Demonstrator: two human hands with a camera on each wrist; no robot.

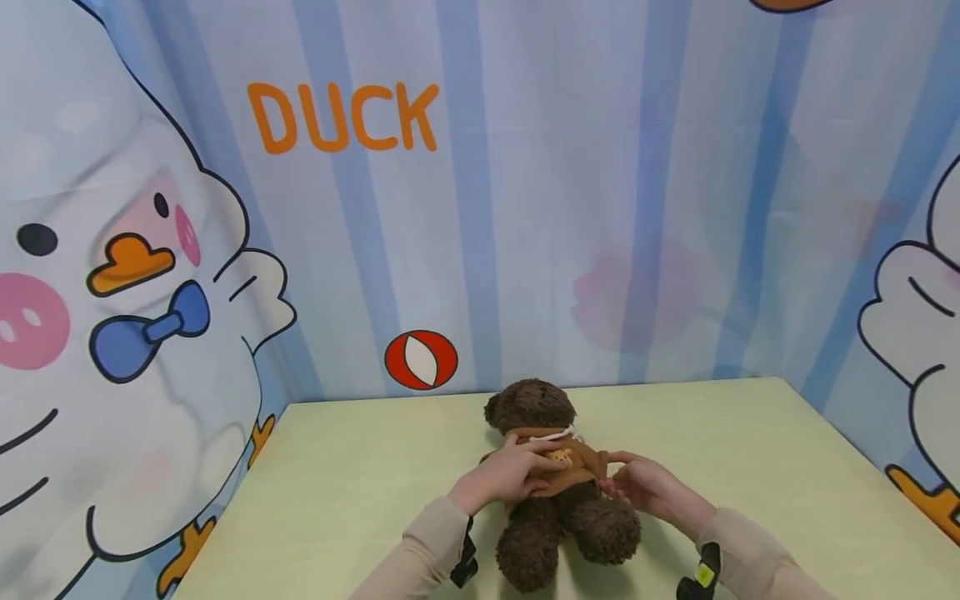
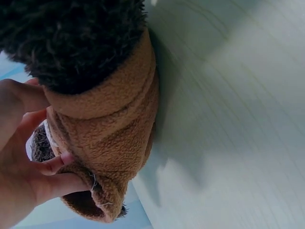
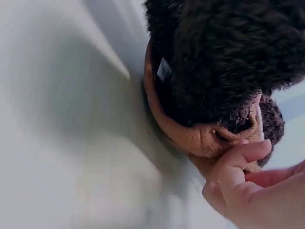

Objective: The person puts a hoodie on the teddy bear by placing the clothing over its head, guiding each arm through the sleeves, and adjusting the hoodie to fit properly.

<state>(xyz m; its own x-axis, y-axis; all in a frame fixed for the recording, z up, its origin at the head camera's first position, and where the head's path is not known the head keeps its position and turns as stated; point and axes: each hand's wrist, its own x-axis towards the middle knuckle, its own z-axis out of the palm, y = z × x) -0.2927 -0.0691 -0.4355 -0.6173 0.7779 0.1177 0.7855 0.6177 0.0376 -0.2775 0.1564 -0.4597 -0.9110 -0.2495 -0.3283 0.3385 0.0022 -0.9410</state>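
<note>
A dark brown plush bear [image 1: 531,542] lies on its back on the table, head toward the curtain. Its tan sweater [image 2: 107,129] is fleecy, with a white cord at the neck and a small printed animal on the chest. My left hand [image 1: 510,475] rests over the sweater's front, fingers reaching across the chest and thumb near the hem. On the opposite side, my right hand [image 3: 248,188] pinches the sweater's edge between thumb and bent fingers, beside the bear's body. A small label [image 3: 164,69] shows inside the hem. The bear's arms are hidden.
The pale yellow table [image 1: 360,500] runs back to a blue-and-white striped curtain [image 1: 525,208] printed with ducks and the word DUCK. Dark bands [image 1: 465,554] circle both wrists over beige sleeves.
</note>
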